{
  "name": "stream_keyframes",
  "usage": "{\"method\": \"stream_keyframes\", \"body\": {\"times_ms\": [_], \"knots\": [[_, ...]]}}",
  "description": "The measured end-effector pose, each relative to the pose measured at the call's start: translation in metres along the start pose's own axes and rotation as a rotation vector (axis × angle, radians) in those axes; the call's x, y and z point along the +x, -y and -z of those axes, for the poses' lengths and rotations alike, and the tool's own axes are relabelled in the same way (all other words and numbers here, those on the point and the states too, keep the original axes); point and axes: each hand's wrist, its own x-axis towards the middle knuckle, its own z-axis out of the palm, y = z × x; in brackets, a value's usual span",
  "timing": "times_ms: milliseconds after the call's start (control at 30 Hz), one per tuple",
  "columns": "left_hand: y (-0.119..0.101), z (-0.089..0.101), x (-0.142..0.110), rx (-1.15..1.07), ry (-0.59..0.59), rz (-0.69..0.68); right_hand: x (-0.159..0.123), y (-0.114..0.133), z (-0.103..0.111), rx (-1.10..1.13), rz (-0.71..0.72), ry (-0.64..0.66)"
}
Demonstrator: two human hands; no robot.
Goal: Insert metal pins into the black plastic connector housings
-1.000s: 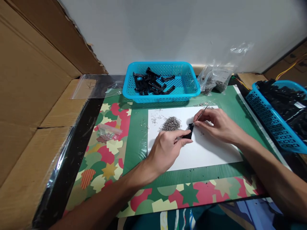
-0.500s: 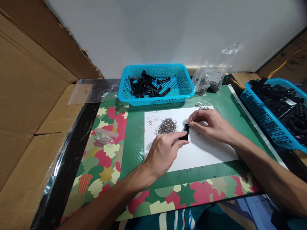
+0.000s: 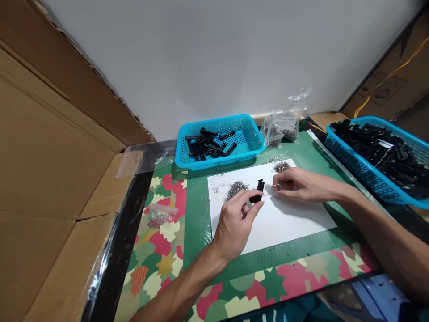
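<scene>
Between the thumb and fingers of my left hand [image 3: 236, 219] is a small black plastic part [image 3: 260, 185], held upright over the white sheet [image 3: 284, 228]. My right hand [image 3: 295, 185] is just to the right of it, fingers pinched around a thin metal tool [image 3: 275, 185] whose tip points left toward the part, with a gap between them. Most of this tool is hidden in the hand, so its exact kind does not show. Behind my left hand lies a pile of tiny bent metal wire pieces [image 3: 237, 188]. A smaller metal pile [image 3: 281, 167] sits behind my right hand.
A blue basket [image 3: 221, 165] with several black parts stands at the back. Another blue basket [image 3: 372, 181], heaped with black parts, is at the right. Clear bags [image 3: 290, 127] of metal pieces lean by the wall. Cardboard [image 3: 43, 188] borders the left; a small plastic bag [image 3: 162, 213] lies nearby.
My right hand has drawn back from the black part, bringing the thin metal tool away from its top. My left hand keeps hold of the part, now raised and tilted slightly. The camera view has shifted.
</scene>
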Motion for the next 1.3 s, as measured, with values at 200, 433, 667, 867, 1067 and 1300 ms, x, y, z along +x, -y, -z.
{"method": "stream_keyframes", "body": {"times_ms": [200, 433, 667, 867, 1067, 1300], "knots": [[-0.004, 0.002, 0.004, -0.067, -0.003, 0.091, -0.001, -0.010, 0.002, -0.042, -0.013, 0.036], [-0.001, 0.003, 0.003, -0.078, 0.019, 0.101, 0.001, -0.010, 0.002, -0.060, -0.008, 0.041], [-0.001, 0.004, 0.004, -0.058, 0.029, 0.088, -0.002, -0.008, 0.004, -0.051, -0.010, 0.042], [-0.001, 0.004, 0.004, -0.062, 0.041, 0.084, -0.002, -0.014, 0.003, -0.045, 0.018, 0.045], [-0.001, 0.004, 0.003, -0.035, 0.036, 0.060, -0.004, -0.011, 0.008, -0.017, 0.016, 0.054], [-0.003, 0.005, 0.002, -0.088, 0.062, 0.028, -0.006, 0.002, 0.000, 0.329, 0.105, -0.101]]}}
